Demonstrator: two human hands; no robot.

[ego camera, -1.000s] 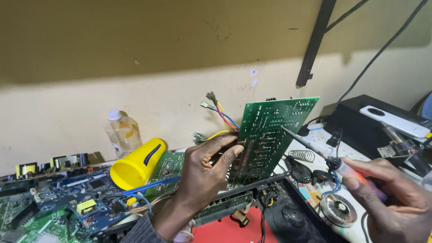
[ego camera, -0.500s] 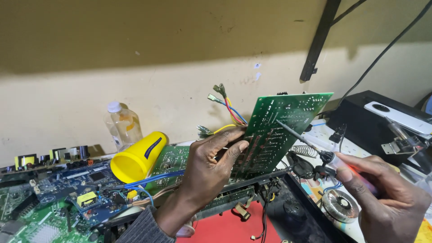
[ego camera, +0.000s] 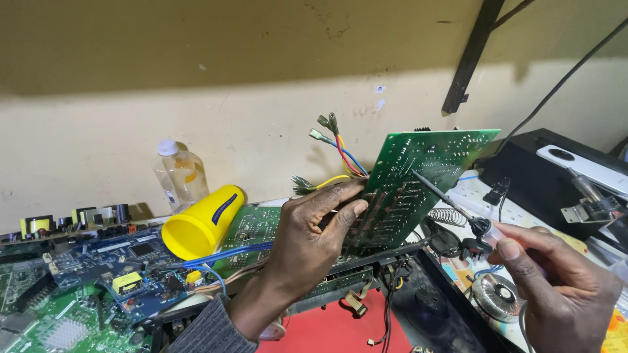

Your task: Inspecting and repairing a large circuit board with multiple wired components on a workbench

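1. Head view, far left: bare circuit boards, green and blue, lie flat on the bench.
2. Behind them, a clear plastic bottle stands upright against the wall; a yellow cup lies on its side just in front.
3. Centre: your left hand clamps the lower left edge of the green circuit board, tilted up with its solder side facing you. Coloured wires fan out from its top left corner.
4. Right: your right hand is closed around the soldering iron; its tip touches the board's solder side.
5. Far right: a black box sits by the wall.
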